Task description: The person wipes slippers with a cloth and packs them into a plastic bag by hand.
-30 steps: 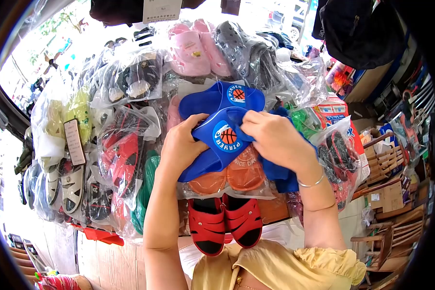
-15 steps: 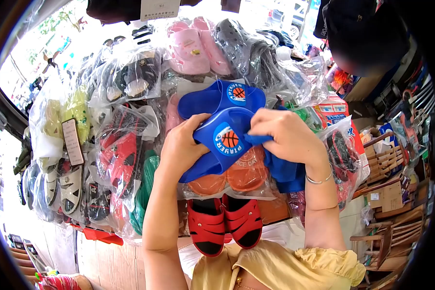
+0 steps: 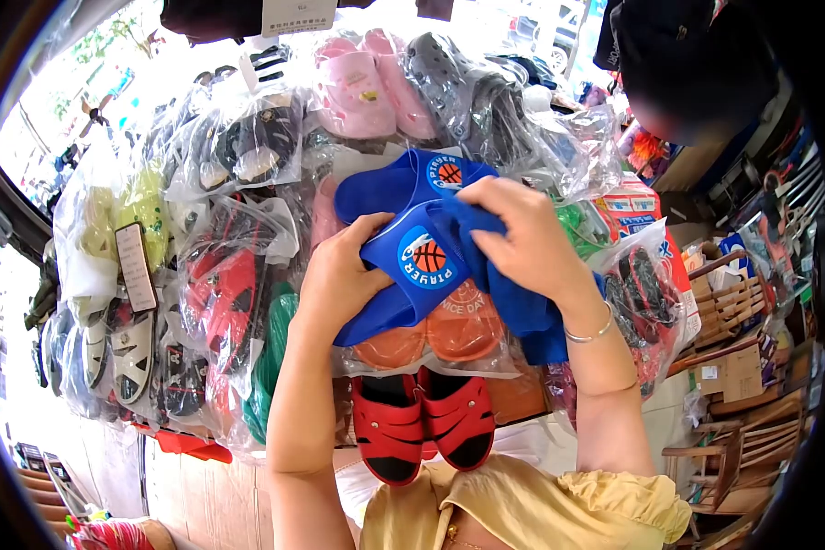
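Observation:
My left hand [image 3: 341, 275] grips a blue slide sandal [image 3: 394, 298] with a round basketball badge on its strap. Pinched in my right hand [image 3: 530, 234] is a dark blue cloth [image 3: 532, 316], pressed against the toe side of that strap and hanging down to the right. The matching blue slide [image 3: 376, 191] lies just beyond, on the bagged footwear. Under the held slide, orange slippers [image 3: 467, 335] rest in a clear bag. Closer to me sits a pair of red sandals [image 3: 390, 435] with black insoles.
Bagged footwear is heaped all round: pink clogs [image 3: 353, 92] and grey clogs [image 3: 435, 73] behind, red-and-black sandals [image 3: 225, 293] at left. A tag [image 3: 136, 266] hangs at left, and a dark cap [image 3: 687, 64] overhead at right. Wooden chairs [image 3: 733, 458] stand right.
My right hand has moved up and slightly left with the cloth, from the strap's side to its upper edge. My left hand still grips the slide in nearly the same place.

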`<state>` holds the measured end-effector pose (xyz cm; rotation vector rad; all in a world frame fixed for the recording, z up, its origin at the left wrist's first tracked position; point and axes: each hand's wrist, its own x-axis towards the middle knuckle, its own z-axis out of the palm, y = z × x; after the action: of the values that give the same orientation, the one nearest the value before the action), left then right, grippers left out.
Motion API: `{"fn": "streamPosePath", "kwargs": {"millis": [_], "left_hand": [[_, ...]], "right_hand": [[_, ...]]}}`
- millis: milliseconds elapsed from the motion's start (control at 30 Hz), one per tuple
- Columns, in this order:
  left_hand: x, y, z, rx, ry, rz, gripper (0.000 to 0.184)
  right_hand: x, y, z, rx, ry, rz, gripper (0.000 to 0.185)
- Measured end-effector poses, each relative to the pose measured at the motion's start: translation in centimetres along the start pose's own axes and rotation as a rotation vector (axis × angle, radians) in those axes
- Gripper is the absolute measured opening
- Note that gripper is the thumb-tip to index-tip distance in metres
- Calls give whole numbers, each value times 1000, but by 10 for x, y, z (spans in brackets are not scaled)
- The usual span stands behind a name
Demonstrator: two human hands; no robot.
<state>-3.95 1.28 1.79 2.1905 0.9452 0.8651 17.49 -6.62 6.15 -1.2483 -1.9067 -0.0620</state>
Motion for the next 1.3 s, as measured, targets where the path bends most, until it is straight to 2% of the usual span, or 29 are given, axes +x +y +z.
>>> {"fn": "streamPosePath", "kwargs": {"millis": [67,133,200,233,267,333,367,400,467,500,567,600,667,700,800,833,867,933,967,1000,1067,1100,1200,1267,1300], "left_hand": [[0,1,0,20,2,-5,53],[1,-1,1,1,8,16,53],[1,-2,1,-25,13,33,53],[1,-2,1,-9,12,29,51],[0,-2,1,8,10,24,50],[0,-3,1,12,15,33,49],[0,-2,1,18,18,44,49],[1,-2,1,20,17,47,49],[0,-4,2,-23,8,37,52],[0,-3,2,-23,9,35,52],[0,-2,2,0,29,84,51],[0,-3,2,-2,30,83,51],[1,-4,1,-34,19,42,50],[1,-4,1,-36,21,42,50],[1,-2,0,-15,3,35,50],[0,-3,1,-30,8,46,50],[1,-4,2,-44,14,58,50],[0,-1,1,-33,11,61,50],[0,-3,1,-30,11,45,50],[1,-3,1,-27,15,30,50],[1,-3,0,-44,13,38,50],[1,-2,0,-59,4,51,50],[0,-1,0,-54,-2,9,51],[0,-4,2,-55,22,72,49],[1,-3,1,-41,19,51,49]], "right_hand": [[-4,0,9,35,-225,33,22],[-2,-6,-3,41,-250,74,20],[-1,-8,-22,184,-467,217,23],[-3,-6,-21,241,-383,208,28],[-5,-3,-13,241,-389,209,28],[-4,-3,7,178,35,72,34],[-3,-7,11,49,-5,-56,37],[-4,-8,19,47,-73,-117,37],[-7,-17,12,19,-231,-110,42],[-7,-21,2,20,-232,-111,42],[-9,-23,-18,2,-402,-108,38],[-10,-23,-19,1,-404,-108,38],[-9,-22,-20,225,-316,-135,39],[-8,-23,-10,126,-155,-154,41],[-7,-23,14,-11,-124,-181,46],[-10,-29,11,-87,-252,-168,48],[-8,-32,4,-86,-247,-170,48],[-9,-30,-18,91,-567,-197,43],[-11,-23,-22,311,-640,-244,44],[-11,-22,-17,311,-642,-245,44],[-9,-25,-5,102,-174,-276,42],[-5,-25,-4,10,-147,-229,38],[-12,-23,12,13,-231,-229,38],[-13,-27,0,36,-305,-225,37],[-13,-27,-6,255,-454,-249,37]]}}
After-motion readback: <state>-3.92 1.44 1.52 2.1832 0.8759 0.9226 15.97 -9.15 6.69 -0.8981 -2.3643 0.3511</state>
